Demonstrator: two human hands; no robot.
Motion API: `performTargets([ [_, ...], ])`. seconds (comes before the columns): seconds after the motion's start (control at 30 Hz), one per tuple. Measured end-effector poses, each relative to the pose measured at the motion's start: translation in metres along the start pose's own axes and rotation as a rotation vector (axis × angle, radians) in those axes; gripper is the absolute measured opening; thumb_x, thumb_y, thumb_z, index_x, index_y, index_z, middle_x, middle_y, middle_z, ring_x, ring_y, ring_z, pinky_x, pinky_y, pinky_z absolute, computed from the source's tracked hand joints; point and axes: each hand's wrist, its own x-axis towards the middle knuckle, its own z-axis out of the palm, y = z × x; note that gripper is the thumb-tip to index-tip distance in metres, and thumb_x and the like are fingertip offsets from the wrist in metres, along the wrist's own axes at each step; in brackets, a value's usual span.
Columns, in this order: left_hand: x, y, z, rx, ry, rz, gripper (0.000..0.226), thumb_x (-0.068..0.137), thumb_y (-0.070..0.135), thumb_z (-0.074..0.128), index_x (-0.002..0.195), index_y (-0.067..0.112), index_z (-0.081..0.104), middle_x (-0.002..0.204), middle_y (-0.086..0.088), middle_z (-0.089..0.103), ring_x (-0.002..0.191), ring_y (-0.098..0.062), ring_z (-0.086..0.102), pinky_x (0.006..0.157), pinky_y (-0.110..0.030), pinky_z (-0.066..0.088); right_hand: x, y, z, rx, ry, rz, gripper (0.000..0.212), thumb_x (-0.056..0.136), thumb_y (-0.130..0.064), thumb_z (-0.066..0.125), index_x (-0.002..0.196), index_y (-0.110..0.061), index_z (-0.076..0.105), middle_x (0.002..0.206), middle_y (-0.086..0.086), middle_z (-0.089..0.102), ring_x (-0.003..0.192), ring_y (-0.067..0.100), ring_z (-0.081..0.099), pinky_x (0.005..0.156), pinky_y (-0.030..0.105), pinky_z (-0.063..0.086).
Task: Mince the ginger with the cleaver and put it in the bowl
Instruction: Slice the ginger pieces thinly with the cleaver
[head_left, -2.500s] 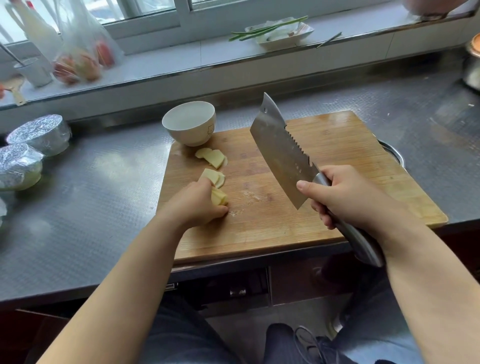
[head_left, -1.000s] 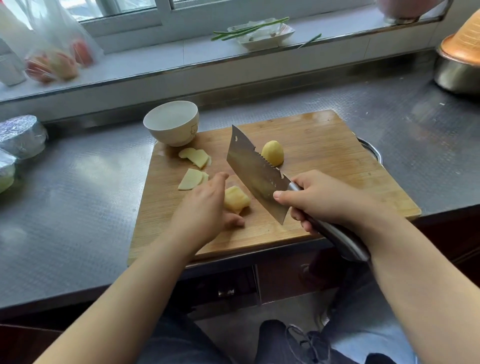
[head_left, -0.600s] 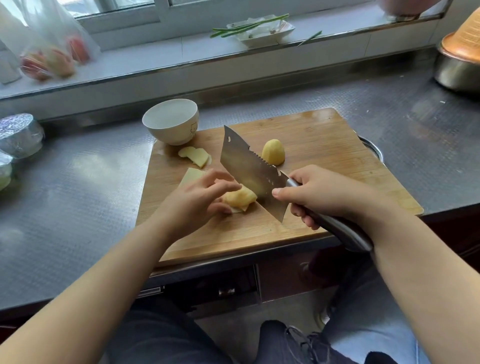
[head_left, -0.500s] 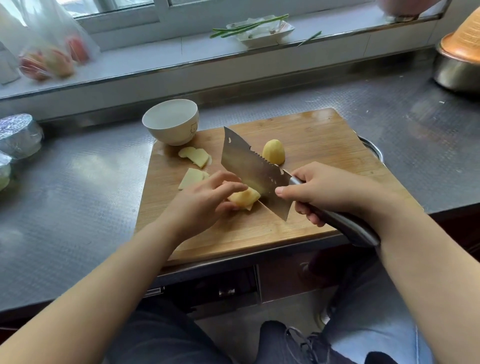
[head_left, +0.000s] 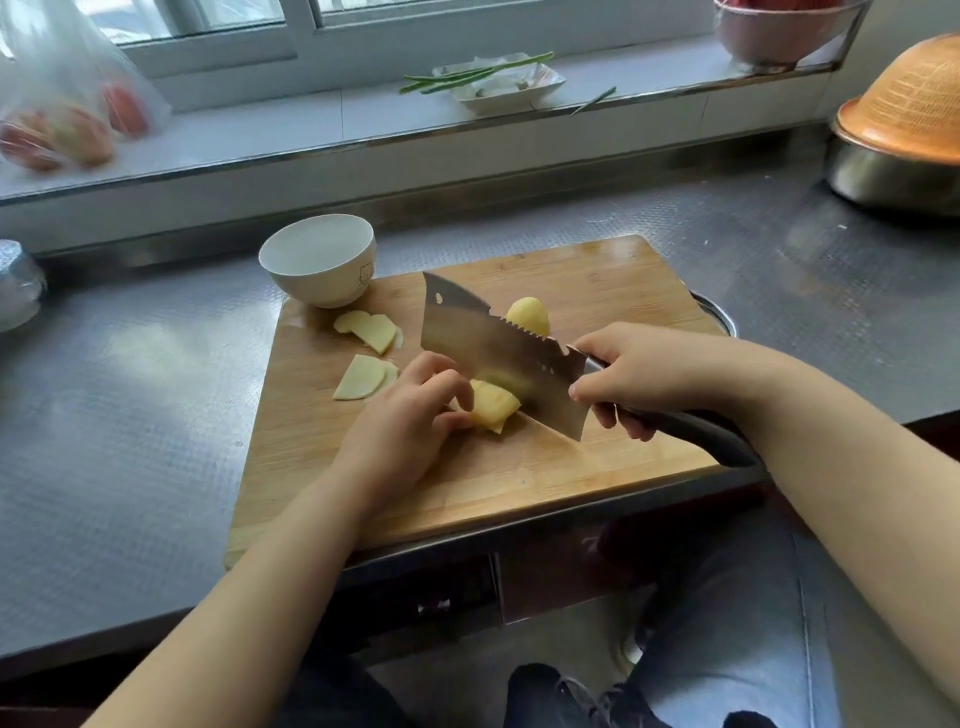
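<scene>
The left hand (head_left: 410, 415) pins a ginger piece (head_left: 492, 406) mid-board, fingers curled round it. The right hand (head_left: 644, 376) is clamped on the cleaver (head_left: 498, 358) handle, blade flat against the piece's 3 o'clock face. Advisable: keep fingertips tucked, knuckles guiding the blade, cuts thin. Slices (head_left: 371, 328) lie toward 10 o'clock on the cutting board (head_left: 597, 467); the bowl (head_left: 318, 267) stands beyond them.

A grey textured steel counter (head_left: 130, 415) fills the scene. Behind it runs a pale tiled windowsill (head_left: 270, 135), and above the sill a white-framed window (head_left: 306, 31) lets in daylight that glares on the counter. Below the counter's front edge lies a dark cabinet front (head_left: 467, 587).
</scene>
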Motion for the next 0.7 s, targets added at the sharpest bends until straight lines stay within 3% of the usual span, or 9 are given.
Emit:
performTargets([
  [0.1,-0.002,0.009,-0.002,-0.024,-0.031,-0.077,0.022,0.081,0.028,0.073,0.093,0.028,0.055,0.118,0.012,0.046,0.088,-0.006,0.054,0.078,-0.034,0.053,0.0,0.0,0.001,-0.01,0.007,0.0,0.01,0.095,-0.013,0.05,0.1,-0.009,0.057,0.067,0.006,0.062,0.049,0.017,0.059,0.053,0.031,0.053],
  [0.2,-0.004,0.024,0.002,0.053,-0.052,-0.182,0.045,0.072,0.051,0.076,0.102,0.03,0.049,0.126,0.011,0.031,0.096,-0.006,0.047,0.079,-0.026,0.046,-0.001,-0.003,0.005,-0.015,0.031,-0.015,0.008,0.094,-0.011,0.047,0.094,-0.006,0.054,0.066,0.008,0.059,0.046,0.018,0.057,0.051,0.032,0.052],
  [0.33,-0.001,0.036,0.013,0.141,0.013,-0.24,0.04,0.079,0.051,0.069,0.103,0.03,0.045,0.125,0.009,0.02,0.1,-0.013,0.046,0.073,-0.029,0.043,-0.002,-0.007,0.011,-0.066,0.058,-0.023,0.009,0.094,-0.013,0.048,0.096,-0.006,0.053,0.066,0.008,0.057,0.044,0.017,0.057,0.05,0.032,0.051],
  [0.47,-0.002,0.033,0.019,0.157,0.082,-0.188,0.036,0.078,0.046,0.071,0.099,0.027,0.048,0.122,0.005,0.028,0.095,-0.017,0.052,0.066,-0.029,0.042,-0.003,-0.008,0.011,-0.097,0.067,-0.03,0.009,0.094,-0.015,0.049,0.096,-0.009,0.054,0.066,0.007,0.058,0.044,0.015,0.058,0.05,0.029,0.052],
  [0.57,-0.002,0.03,0.021,0.211,0.119,-0.137,0.038,0.077,0.053,0.067,0.097,0.023,0.055,0.112,0.002,0.048,0.082,-0.016,0.054,0.063,-0.026,0.037,-0.003,-0.007,0.01,-0.115,0.077,-0.019,0.012,0.093,-0.018,0.05,0.099,-0.01,0.056,0.067,0.006,0.06,0.045,0.013,0.059,0.048,0.026,0.05],
  [0.7,0.0,0.028,0.02,0.195,0.195,-0.05,0.033,0.086,0.048,0.057,0.093,0.016,0.061,0.102,-0.003,0.054,0.09,-0.019,0.05,0.074,-0.025,0.038,-0.001,-0.007,0.011,-0.085,0.074,0.017,0.011,0.093,-0.015,0.046,0.099,-0.013,0.055,0.068,0.008,0.061,0.046,0.014,0.058,0.048,0.027,0.051],
])
